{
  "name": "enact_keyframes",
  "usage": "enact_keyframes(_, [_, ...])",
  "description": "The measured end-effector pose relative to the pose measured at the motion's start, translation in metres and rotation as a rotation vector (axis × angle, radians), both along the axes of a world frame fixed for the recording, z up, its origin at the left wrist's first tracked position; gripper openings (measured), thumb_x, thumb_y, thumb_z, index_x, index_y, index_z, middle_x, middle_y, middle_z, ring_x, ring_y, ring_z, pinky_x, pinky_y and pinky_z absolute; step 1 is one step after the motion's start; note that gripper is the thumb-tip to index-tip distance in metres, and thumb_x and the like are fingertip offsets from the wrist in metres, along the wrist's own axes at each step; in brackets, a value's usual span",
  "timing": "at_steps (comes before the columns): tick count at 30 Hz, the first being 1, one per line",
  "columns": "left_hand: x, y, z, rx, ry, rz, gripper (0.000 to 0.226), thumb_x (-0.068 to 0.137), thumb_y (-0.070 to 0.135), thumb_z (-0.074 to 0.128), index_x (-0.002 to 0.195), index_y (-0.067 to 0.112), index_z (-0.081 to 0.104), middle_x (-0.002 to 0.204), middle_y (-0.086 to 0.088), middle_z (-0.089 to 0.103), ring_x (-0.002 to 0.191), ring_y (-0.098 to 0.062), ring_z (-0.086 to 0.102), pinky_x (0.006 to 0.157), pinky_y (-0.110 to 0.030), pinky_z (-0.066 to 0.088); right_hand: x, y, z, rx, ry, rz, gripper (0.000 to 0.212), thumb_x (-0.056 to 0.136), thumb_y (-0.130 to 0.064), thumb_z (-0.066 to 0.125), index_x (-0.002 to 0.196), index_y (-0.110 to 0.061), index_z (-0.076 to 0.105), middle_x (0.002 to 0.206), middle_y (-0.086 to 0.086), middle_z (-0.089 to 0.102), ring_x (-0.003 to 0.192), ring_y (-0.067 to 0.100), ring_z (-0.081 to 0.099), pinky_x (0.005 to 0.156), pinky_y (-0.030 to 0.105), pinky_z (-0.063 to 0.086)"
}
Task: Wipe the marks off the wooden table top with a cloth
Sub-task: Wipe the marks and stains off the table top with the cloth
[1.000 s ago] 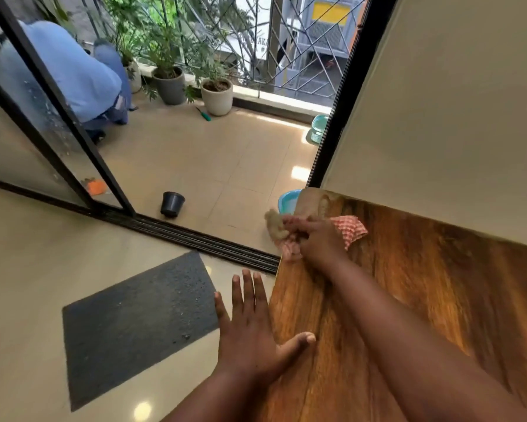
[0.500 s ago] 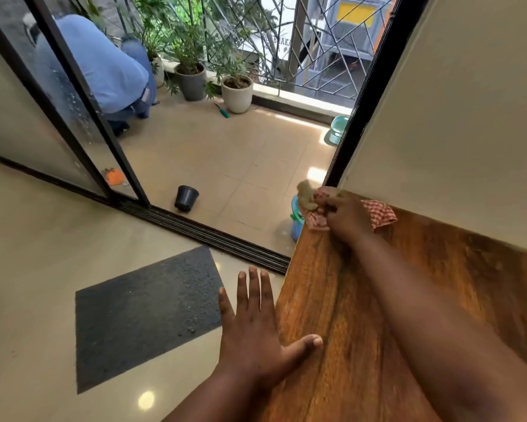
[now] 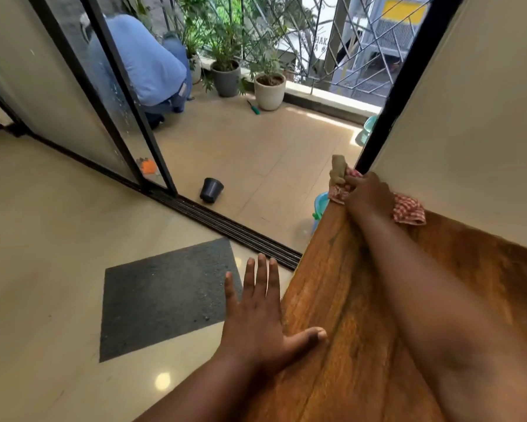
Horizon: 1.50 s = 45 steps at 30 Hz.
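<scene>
A wooden table top (image 3: 341, 300) with dark grain fills the lower right. At its far corner, beside the black door frame, my right hand (image 3: 367, 194) grips a red-and-white checked cloth (image 3: 408, 211) bunched with a tan piece and presses it onto the wood. The cloth's loose end trails to the right along the wall. My left hand (image 3: 256, 315) lies flat with straight fingers at the table's left edge; its thumb rests on the wood and its fingers reach out over the floor.
A cream wall (image 3: 469, 117) runs along the table's far side. A dark floor mat (image 3: 164, 296) lies left of the table, and a blue bucket (image 3: 320, 205) stands past the corner. On the balcony are a fallen black pot (image 3: 211, 189), potted plants (image 3: 270, 86) and a crouching person (image 3: 146, 62).
My right hand has pushed the cloth further along the table to the far corner by the door frame. My left hand has stayed at the table's edge.
</scene>
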State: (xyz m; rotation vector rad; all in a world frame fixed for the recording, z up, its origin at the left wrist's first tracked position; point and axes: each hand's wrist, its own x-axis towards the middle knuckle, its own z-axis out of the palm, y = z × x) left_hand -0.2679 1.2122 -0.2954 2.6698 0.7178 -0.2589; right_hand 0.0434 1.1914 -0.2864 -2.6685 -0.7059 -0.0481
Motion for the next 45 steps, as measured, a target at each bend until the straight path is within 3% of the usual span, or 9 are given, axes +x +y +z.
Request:
enact_keyframes(4, [0.001, -0.001, 0.000, 0.016, 0.010, 0.010, 0.121, 0.059, 0.101, 0.006, 0.134, 0.021, -0.046, 0.141, 0.002, -0.052, 0.129, -0.017, -0.049, 0.105, -0.058, -0.029, 0.017, -0.041, 0.008, -0.020, 0.048, 0.160, 0.035, 0.084, -0.020, 0.054, 0.115, -0.031, 0.065, 0.106, 0.009, 0.058, 0.098, 0.031, 0.055, 0.083, 0.035, 0.042])
enact_keyframes(10, [0.000, -0.001, -0.003, 0.047, 0.019, 0.020, 0.120, 0.058, 0.101, 0.003, 0.136, 0.021, -0.043, 0.144, 0.002, -0.049, 0.131, -0.017, -0.047, 0.106, -0.059, -0.026, 0.005, -0.013, 0.006, 0.016, 0.024, -0.111, 0.030, 0.085, -0.034, 0.054, 0.111, -0.025, 0.065, 0.111, 0.008, 0.064, 0.100, 0.033, 0.060, 0.084, 0.036, 0.046])
enact_keyframes(16, [0.001, -0.001, -0.003, 0.077, 0.000, 0.026, 0.121, 0.058, 0.101, 0.006, 0.137, 0.022, -0.042, 0.145, 0.003, -0.048, 0.132, -0.015, -0.046, 0.106, -0.057, -0.027, -0.001, -0.032, 0.008, 0.031, 0.062, 0.119, 0.039, 0.084, -0.016, 0.049, 0.115, -0.036, 0.064, 0.114, 0.004, 0.059, 0.104, 0.029, 0.054, 0.090, 0.035, 0.041])
enact_keyframes(26, [0.001, 0.000, -0.008, 0.090, -0.017, 0.045, 0.121, 0.058, 0.101, 0.004, 0.133, 0.022, -0.046, 0.144, 0.002, -0.050, 0.131, -0.015, -0.047, 0.105, -0.057, -0.029, 0.040, -0.205, 0.020, -0.077, 0.032, -0.177, 0.033, 0.082, -0.022, 0.062, 0.115, -0.024, 0.066, 0.118, 0.019, 0.062, 0.106, 0.040, 0.056, 0.091, 0.042, 0.044])
enact_keyframes(30, [0.002, 0.000, -0.008, 0.100, -0.004, 0.032, 0.121, 0.056, 0.101, 0.000, 0.132, 0.020, -0.047, 0.139, 0.002, -0.053, 0.130, -0.016, -0.048, 0.104, -0.057, -0.029, 0.036, -0.212, 0.022, -0.098, 0.043, -0.251, 0.031, 0.086, -0.022, 0.058, 0.116, -0.021, 0.066, 0.113, 0.022, 0.063, 0.102, 0.043, 0.057, 0.085, 0.041, 0.046])
enact_keyframes(32, [0.003, 0.001, -0.007, 0.094, -0.008, 0.031, 0.120, 0.056, 0.101, 0.000, 0.130, 0.021, -0.048, 0.138, 0.003, -0.054, 0.130, -0.016, -0.048, 0.103, -0.055, -0.031, 0.022, -0.197, 0.023, -0.059, 0.062, -0.261, 0.031, 0.088, -0.023, 0.054, 0.117, -0.020, 0.065, 0.117, 0.023, 0.061, 0.106, 0.041, 0.056, 0.087, 0.040, 0.045])
enact_keyframes(35, [0.003, 0.000, -0.005, 0.098, -0.004, 0.017, 0.121, 0.057, 0.101, 0.000, 0.136, 0.020, -0.043, 0.143, 0.000, -0.049, 0.133, -0.018, -0.045, 0.102, -0.053, -0.034, -0.024, -0.167, 0.019, 0.094, 0.117, -0.097, 0.031, 0.084, -0.013, 0.057, 0.113, -0.018, 0.067, 0.120, 0.018, 0.062, 0.107, 0.026, 0.057, 0.086, 0.025, 0.041])
enact_keyframes(40, [0.003, -0.001, 0.000, 0.122, -0.011, 0.005, 0.103, 0.072, 0.085, -0.008, 0.145, 0.015, -0.029, 0.153, -0.004, -0.034, 0.138, -0.020, -0.036, 0.107, -0.055, -0.027, -0.129, -0.166, 0.010, 0.105, 0.116, 0.082, 0.036, 0.077, -0.014, 0.058, 0.108, -0.028, 0.070, 0.110, 0.008, 0.065, 0.101, 0.032, 0.058, 0.082, 0.035, 0.045])
enact_keyframes(45, [0.001, -0.002, -0.001, 0.161, -0.051, -0.007, 0.077, 0.094, 0.061, 0.008, 0.146, 0.016, -0.025, 0.156, -0.005, -0.028, 0.140, -0.021, -0.031, 0.111, -0.057, -0.021, -0.245, -0.214, 0.012, 0.120, 0.208, 0.127, 0.042, 0.068, -0.021, 0.052, 0.104, -0.034, 0.071, 0.098, 0.002, 0.067, 0.092, 0.026, 0.060, 0.081, 0.037, 0.046])
